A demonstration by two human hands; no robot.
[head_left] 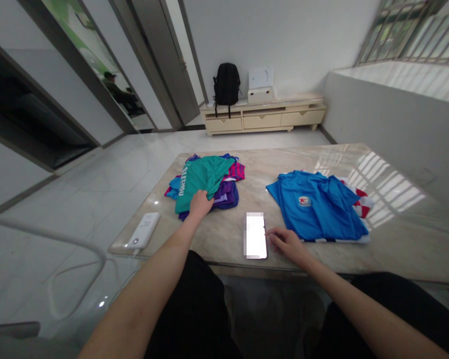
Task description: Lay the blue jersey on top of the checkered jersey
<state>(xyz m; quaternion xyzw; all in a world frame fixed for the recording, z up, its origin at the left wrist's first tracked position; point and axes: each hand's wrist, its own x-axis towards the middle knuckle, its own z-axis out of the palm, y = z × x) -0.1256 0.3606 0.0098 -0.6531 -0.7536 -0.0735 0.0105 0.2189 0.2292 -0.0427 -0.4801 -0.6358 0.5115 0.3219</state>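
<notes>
My left hand (201, 203) grips the near edge of a teal shirt (200, 179) that lies on top of a pile of purple, pink and blue clothes (230, 192) on the marble table (247, 159). My right hand (288, 243) rests on the table with a finger touching the right edge of a phone (255, 235) with a lit screen; its other fingers are curled. A bright blue shirt with a small badge (316, 202) lies spread flat just beyond the right hand, over a red-and-white garment (362, 202).
A white power bank (144, 230) with a cable lies at the table's left corner. At the back wall stands a low wooden cabinet (265, 117) with a black backpack (226, 84) and a white box (261, 87). A person sits beyond the doorway at the left.
</notes>
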